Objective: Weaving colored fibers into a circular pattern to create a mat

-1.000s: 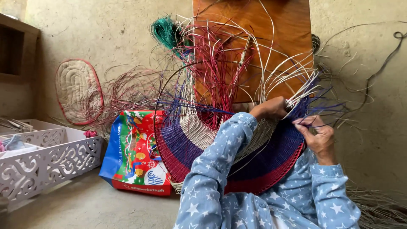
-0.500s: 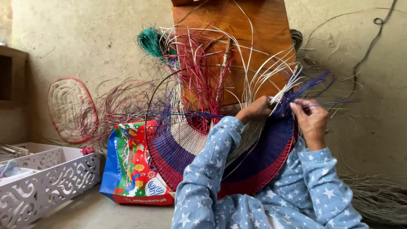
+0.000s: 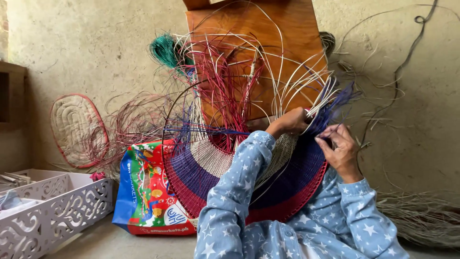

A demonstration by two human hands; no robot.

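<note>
Work in hand: weaving a round piece (image 3: 215, 168) of coloured strands, in bands of red, purple and cream, held upright in front of the person.
Left hand (image 3: 290, 121): closed around a bunch of pale loose strands (image 3: 321, 98) at the upper right edge of the weave, holding them bunched.
Right hand (image 3: 340, 151): fingers pinched narrowly on a thin strand just beside the purple band; I can't tell which colour it is.
Step, as I judge it: working one strand through the standing stakes near the rim.
Next move calls for: a steady hold on the bunch while the pinched strand is threaded between neighbours without tangling.
In the way: the spray of red and cream strand ends (image 3: 225, 81) fans out above and crowds the hands.
Behind: a wooden board (image 3: 287, 43) leaning on the wall.
Left side: a colourful printed bag (image 3: 143, 192) touching the weave, a white fretwork tray (image 3: 62, 211) and an oval woven mat (image 3: 76, 129) against the wall.
Right floor: a heap of dry fibres (image 3: 421, 216).
</note>
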